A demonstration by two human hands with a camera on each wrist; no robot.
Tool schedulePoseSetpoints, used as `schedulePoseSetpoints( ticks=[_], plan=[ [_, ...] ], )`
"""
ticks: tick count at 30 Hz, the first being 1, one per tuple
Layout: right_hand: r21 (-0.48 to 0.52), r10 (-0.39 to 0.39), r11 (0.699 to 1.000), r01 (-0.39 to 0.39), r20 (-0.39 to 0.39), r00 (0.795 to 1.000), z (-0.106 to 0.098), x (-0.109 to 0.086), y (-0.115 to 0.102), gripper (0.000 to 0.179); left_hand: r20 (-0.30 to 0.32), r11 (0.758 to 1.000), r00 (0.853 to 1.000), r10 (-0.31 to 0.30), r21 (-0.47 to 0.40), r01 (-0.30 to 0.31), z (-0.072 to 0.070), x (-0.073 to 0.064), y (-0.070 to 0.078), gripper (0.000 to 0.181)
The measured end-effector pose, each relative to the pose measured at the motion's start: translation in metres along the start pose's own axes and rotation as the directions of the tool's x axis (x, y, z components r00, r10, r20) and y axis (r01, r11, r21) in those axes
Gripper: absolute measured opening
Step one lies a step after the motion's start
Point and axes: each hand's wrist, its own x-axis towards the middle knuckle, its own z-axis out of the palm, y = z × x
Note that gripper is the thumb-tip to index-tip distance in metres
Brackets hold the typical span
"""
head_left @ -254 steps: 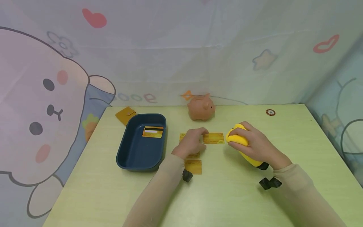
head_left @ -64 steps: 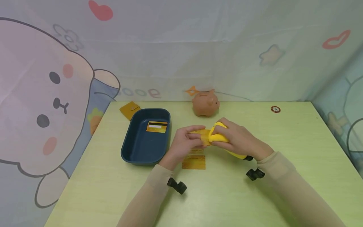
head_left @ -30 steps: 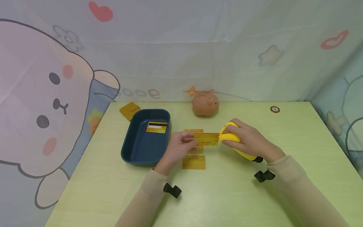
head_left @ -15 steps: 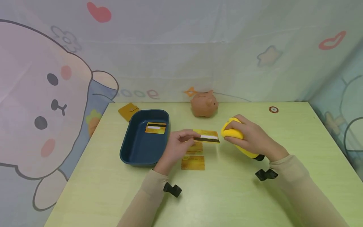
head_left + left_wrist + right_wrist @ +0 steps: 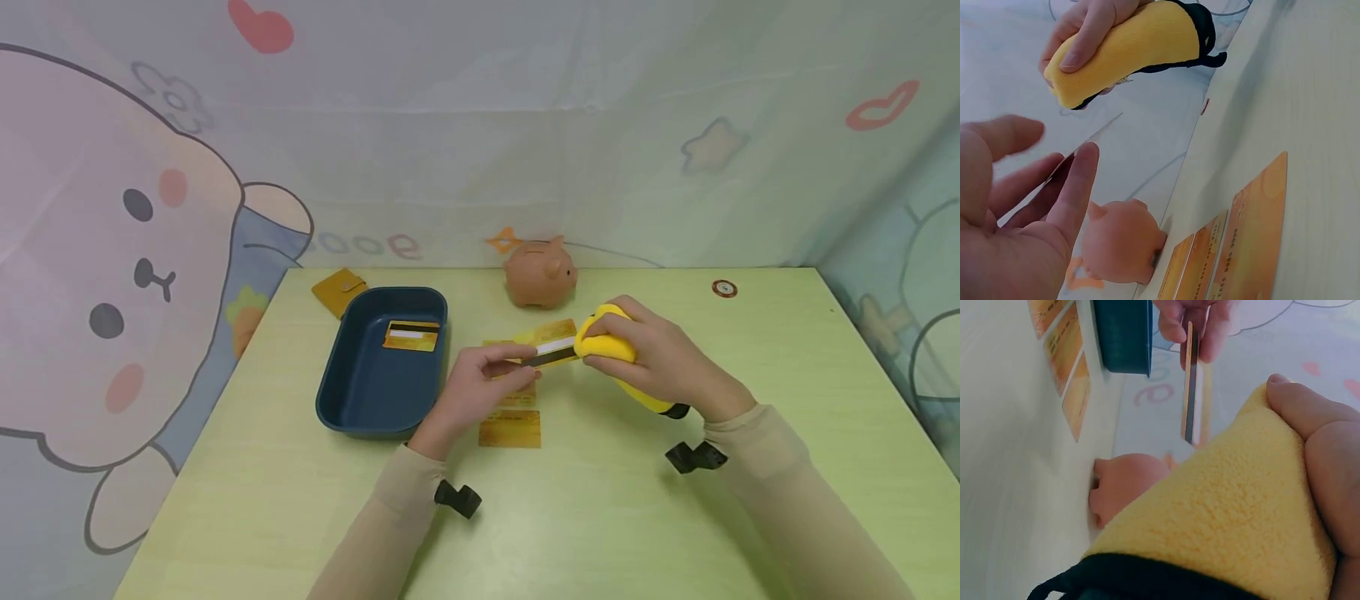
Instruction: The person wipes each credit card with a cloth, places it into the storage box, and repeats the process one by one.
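Observation:
My left hand (image 5: 480,385) holds a gold bank card (image 5: 553,345) by its left end, above the table. Its back is up, showing a dark magnetic stripe and a white strip. In the left wrist view the thumb stands off the card, which sits between the other fingers. My right hand (image 5: 663,354) grips a folded yellow fleecy cloth (image 5: 1229,500) with black trim. In the head view the cloth overlaps the card's right end. Under and beside the left hand, three more gold cards lie in a column, the nearest card (image 5: 510,429) fully visible, the others partly hidden.
Left of the cards stands a dark blue tray (image 5: 326,408) with one card (image 5: 412,335) in it, stripe up. Behind it lies a mustard card wallet (image 5: 339,292). A pink piggy bank (image 5: 538,275) stands at the back, and a poker chip (image 5: 724,288) lies at the back right.
The card, on the table at first, was lifted and rubbed with the cloth. My left hand then turned it from front to back, and the cloth has come back to its right end.

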Motion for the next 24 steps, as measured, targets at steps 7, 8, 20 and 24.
schedulePoseSetpoints(
  ticks=[7, 8, 20, 24],
  plan=[
    [0.01, -0.029, 1.0, 0.029, 0.006, 1.0, 0.003, 0.008, -0.006, 0.022, -0.017, 0.999, 1.0, -0.004, 0.044, 0.005, 0.005, 0.003, -0.002, 0.028],
    [0.013, -0.036, 0.999, 0.036, 0.007, 0.999, 0.004, 0.009, -0.007, 0.022, -0.016, 0.999, 1.0, -0.005, 0.036, 0.006, 0.005, 0.004, -0.002, 0.028],
    [0.018, -0.082, 0.997, 0.082, 0.029, 0.996, 0.013, 0.023, -0.013, 0.021, 0.006, 0.986, 0.996, -0.086, -0.14, 0.086, 0.012, 0.008, 0.001, 0.054],
    [0.008, -0.092, 0.996, 0.092, 0.05, 0.995, 0.017, 0.026, -0.015, 0.022, 0.011, 0.981, 0.995, -0.094, -0.169, 0.095, 0.012, 0.009, -0.001, 0.064]
  ],
)
